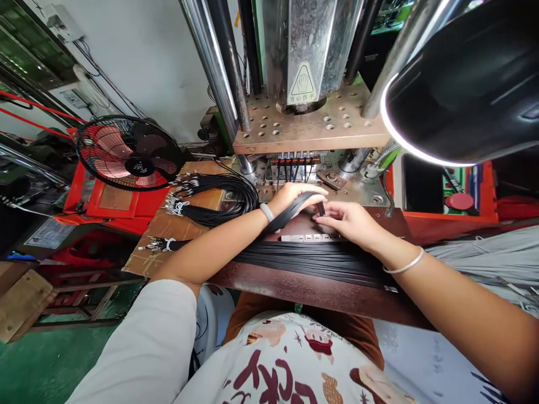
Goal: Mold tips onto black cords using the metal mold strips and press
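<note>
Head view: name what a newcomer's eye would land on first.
Centre frame, the left hand and right hand pinch a flat black cable before the press. More flat black cables cross the brown bench. A red-bladed fan stands at left, a glowing black lamp shade upper right.

I see a flat black cable (290,212) arching up off the dark brown workbench, its free end pinched at a small dark connector tip (320,209). It curves down to the left and joins a bundle of similar flat black cables (320,261) lying side by side across the bench, running left to right. Just beside the tip lies a narrow metal strip (309,238), flat on the bench.
</note>
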The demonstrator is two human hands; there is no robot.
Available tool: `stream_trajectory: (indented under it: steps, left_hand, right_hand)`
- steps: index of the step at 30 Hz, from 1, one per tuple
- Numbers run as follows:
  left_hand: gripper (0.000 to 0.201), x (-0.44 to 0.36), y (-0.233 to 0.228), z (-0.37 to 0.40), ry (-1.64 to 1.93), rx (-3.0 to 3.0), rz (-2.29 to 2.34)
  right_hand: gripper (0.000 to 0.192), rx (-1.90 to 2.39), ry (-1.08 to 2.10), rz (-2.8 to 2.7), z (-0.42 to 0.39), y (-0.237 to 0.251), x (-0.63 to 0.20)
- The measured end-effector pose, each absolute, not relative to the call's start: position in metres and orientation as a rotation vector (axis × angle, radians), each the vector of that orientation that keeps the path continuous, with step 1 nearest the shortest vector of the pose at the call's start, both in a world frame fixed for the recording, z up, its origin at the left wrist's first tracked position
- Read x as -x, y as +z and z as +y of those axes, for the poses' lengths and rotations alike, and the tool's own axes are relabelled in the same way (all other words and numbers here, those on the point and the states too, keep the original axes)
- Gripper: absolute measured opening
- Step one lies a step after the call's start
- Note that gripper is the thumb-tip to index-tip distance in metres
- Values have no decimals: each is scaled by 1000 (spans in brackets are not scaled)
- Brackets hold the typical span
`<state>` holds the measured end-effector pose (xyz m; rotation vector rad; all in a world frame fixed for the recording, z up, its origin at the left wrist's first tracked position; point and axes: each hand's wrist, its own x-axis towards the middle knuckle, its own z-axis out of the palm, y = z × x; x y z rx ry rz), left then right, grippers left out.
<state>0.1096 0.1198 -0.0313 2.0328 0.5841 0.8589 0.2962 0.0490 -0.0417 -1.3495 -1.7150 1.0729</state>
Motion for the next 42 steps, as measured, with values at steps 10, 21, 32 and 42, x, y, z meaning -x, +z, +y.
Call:
stream_trajectory:
  steps: [10,21,32,42]
  left_hand:
    - [25,-64,-14,79,649,-3044,607]
    - [21,-60,-44,52,894,-2415,608]
    - [28,-66,-40,40,785,-2786,681]
    - [31,-69,-37,32,729,-2963,625]
  right_hand:
    - [23,1194,194,-2123,15,-37,-299]
    - [13,1038,595,-2001,0,-39,-281]
    - [17,1133,693,-1945,-1,-38,-279]
    - [14,1047,412,-2075,-7,-38,-275]
